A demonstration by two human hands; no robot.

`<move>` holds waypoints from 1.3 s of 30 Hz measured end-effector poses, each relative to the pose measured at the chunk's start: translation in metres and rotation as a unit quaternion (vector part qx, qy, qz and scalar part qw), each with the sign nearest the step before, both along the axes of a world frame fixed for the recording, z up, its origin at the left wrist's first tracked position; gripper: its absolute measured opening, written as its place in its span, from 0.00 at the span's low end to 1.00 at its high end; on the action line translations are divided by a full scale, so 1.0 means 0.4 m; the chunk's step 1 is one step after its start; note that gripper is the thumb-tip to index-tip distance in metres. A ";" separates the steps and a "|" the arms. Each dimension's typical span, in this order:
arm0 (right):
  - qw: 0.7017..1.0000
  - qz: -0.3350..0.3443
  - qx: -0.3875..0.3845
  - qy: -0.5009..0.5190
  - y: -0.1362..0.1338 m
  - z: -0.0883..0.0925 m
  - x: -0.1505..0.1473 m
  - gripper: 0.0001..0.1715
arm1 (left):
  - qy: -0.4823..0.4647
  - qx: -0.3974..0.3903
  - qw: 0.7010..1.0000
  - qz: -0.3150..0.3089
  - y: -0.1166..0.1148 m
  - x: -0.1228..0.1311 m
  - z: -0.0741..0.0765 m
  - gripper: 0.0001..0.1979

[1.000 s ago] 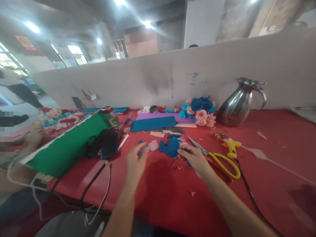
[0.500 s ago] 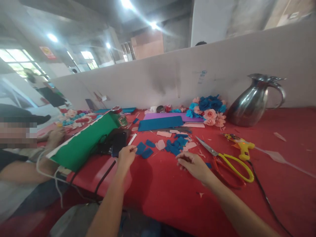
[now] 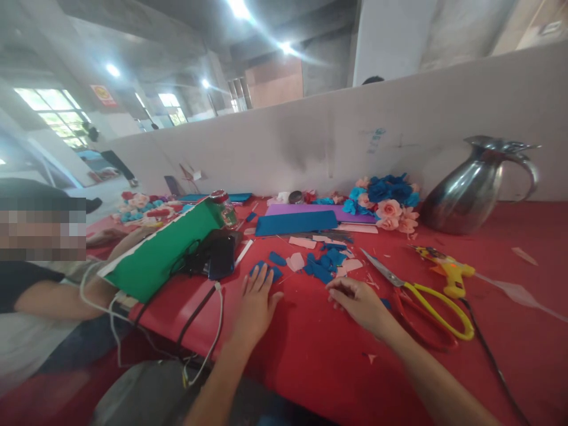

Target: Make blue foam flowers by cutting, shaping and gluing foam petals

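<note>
My left hand [image 3: 256, 305] is spread flat, palm down, with its fingertips over blue paper petals on the red table [image 3: 328, 367]. To its right, my right hand [image 3: 358, 303] rests with curled fingers beside the pile of blue petals [image 3: 323, 265] and pink petals [image 3: 295, 262]; whether anything is between its fingers is hidden. Scissors with red and yellow handles [image 3: 437, 307] lie open just right of my right hand. Beyond them is a yellow glue gun [image 3: 453, 273]. A dark phone [image 3: 222, 257] lies left of my left hand.
A green board [image 3: 164, 254] stands at the left, with a co-worker's arm [image 3: 66, 296] behind it. Blue paper strips [image 3: 296, 223], paper flowers [image 3: 388, 198], a glass jar [image 3: 227, 210] and a metal jug [image 3: 465, 189] stand or lie toward the back. A white cable [image 3: 218, 322] hangs over the edge.
My left hand has moved right, away from the phone, and its fingers have opened out over the blue petals. The right hand keeps nearly the same pose. The view has shifted slightly.
</note>
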State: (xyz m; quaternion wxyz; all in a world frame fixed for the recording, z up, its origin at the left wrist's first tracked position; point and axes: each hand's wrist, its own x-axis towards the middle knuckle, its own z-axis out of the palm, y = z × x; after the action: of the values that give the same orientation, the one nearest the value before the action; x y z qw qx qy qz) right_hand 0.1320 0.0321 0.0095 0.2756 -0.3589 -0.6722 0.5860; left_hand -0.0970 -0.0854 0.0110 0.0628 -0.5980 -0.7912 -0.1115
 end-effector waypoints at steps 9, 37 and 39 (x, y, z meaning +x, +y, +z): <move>0.999 0.002 0.039 0.009 0.007 -0.028 0.001 0.09 | 0.010 -0.116 0.988 0.099 0.062 0.044 -0.029 0.35; 0.952 -0.246 -0.028 0.183 0.046 0.053 0.028 0.14 | -0.329 0.059 0.942 -0.001 0.345 0.033 0.104 0.07; 0.939 -0.274 -0.035 0.205 0.050 0.056 0.032 0.13 | -0.365 0.029 0.930 -0.038 0.346 0.103 0.080 0.08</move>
State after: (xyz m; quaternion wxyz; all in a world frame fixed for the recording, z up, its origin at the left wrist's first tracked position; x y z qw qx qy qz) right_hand 0.1450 0.0522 0.0320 0.5445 -0.4109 -0.4560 0.5717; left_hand -0.0556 0.0530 0.0429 -0.2175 -0.5431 -0.7328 -0.3475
